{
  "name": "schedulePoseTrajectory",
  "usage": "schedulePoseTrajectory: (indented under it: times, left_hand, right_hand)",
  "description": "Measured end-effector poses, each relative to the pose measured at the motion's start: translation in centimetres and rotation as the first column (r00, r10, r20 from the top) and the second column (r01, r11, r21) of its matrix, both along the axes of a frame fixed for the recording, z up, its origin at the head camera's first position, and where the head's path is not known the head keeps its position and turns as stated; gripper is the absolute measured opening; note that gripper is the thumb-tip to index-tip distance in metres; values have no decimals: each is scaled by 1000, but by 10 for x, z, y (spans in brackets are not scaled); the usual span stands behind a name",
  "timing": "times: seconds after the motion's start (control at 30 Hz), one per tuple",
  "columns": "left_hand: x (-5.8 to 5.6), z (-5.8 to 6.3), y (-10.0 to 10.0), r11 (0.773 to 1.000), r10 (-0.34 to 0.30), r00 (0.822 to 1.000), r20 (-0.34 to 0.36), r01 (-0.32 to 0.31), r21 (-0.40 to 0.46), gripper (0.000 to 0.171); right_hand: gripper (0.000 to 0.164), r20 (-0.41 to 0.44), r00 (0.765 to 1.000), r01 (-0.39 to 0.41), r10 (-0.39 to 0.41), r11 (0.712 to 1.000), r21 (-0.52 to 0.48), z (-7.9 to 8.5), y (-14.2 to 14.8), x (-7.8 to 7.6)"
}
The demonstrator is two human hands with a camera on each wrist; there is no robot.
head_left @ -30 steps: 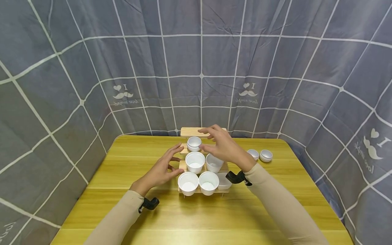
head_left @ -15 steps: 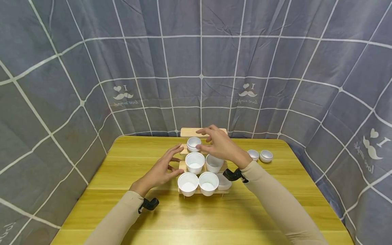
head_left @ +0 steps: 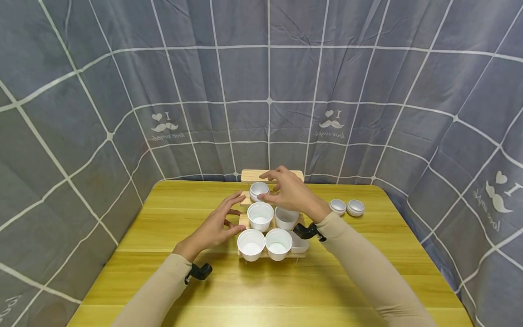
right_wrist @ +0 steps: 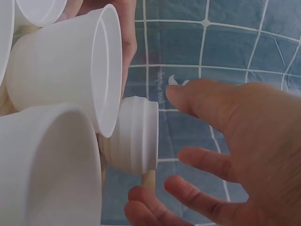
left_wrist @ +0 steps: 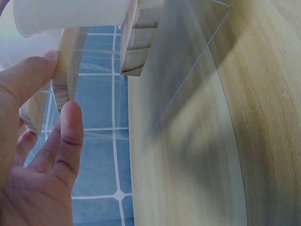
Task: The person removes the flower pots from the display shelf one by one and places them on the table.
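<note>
A tiered wooden stand (head_left: 249, 175) with clear side panels carries white cups and bowls. My left hand (head_left: 212, 229) is at its left side; in the left wrist view the thumb (left_wrist: 40, 66) lies on the end of a wooden step (left_wrist: 66, 70), with a fingertip at its lower edge, pinching it. My right hand (head_left: 288, 190) hovers over the third step, fingers spread and holding nothing. Just beyond its fingertips sits a small stack of white bowls (right_wrist: 134, 136). Two white cups (head_left: 260, 214) stand on the second step, and two more cups (head_left: 251, 244) on the front step.
Two small stacks of white bowls (head_left: 355, 207) stand on the yellow wooden table (head_left: 261, 290), right of the stand. A third white container (head_left: 300, 243) at the front step's right end is partly covered by the right wrist camera. Grey checked curtains (head_left: 294, 77) enclose the table's back and sides.
My right hand has shifted slightly left, closer over the small bowl stack on the third step. The left hand and all the cups have stayed put.
</note>
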State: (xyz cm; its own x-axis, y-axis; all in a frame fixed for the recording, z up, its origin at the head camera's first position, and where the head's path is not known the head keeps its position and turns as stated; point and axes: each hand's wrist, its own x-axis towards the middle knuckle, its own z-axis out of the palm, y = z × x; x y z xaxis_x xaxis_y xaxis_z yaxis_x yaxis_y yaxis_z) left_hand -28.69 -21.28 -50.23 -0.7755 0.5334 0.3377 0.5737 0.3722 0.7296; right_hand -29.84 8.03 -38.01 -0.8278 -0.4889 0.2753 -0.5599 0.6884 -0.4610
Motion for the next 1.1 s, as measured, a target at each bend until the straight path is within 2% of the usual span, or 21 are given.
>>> schedulePoseTrajectory:
  times: [0.4, 1.1]
  left_hand:
    - [1, 1, 0, 1000, 2, 1000, 16, -2, 2, 92]
    - [1, 1, 0, 1000, 7, 1000, -10, -7, -7, 92]
  right_hand:
    - [64, -4, 999, 40, -40, 999, 27, -1, -8, -1]
    - [59, -34, 998, 55, -54, 998, 36, -5, -16, -5]
